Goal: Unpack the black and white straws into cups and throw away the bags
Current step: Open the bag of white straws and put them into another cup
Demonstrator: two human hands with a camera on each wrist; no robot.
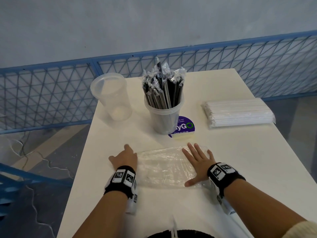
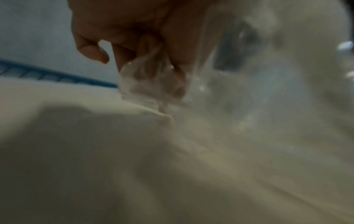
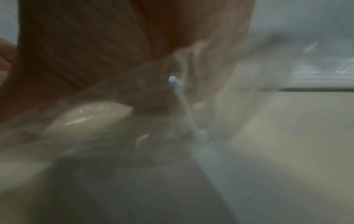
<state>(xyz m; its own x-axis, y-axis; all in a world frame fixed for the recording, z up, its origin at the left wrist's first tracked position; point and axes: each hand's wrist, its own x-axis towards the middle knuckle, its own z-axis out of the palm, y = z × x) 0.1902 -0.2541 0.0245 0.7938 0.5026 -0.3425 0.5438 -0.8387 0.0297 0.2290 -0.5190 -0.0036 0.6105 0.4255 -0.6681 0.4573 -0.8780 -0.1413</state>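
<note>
An empty clear plastic bag (image 1: 164, 167) lies flattened on the white table (image 1: 240, 169) in front of me. My left hand (image 1: 126, 158) is at its left end; in the left wrist view the fingers (image 2: 134, 50) curl onto a gathered bit of the bag (image 2: 149, 84). My right hand (image 1: 199, 162) lies flat on the bag's right end with its fingers spread. Wrapped black straws (image 1: 163, 88) stand in a clear cup (image 1: 164, 117) behind the bag. A second clear cup (image 1: 111, 97) stands empty at the back left. A sealed pack of white straws (image 1: 238, 114) lies at the right.
A round purple sticker (image 1: 186, 127) is on the table beside the filled cup. A blue wire fence (image 1: 51, 93) runs behind and to the left of the table. The table's left edge drops to the floor close to my left hand.
</note>
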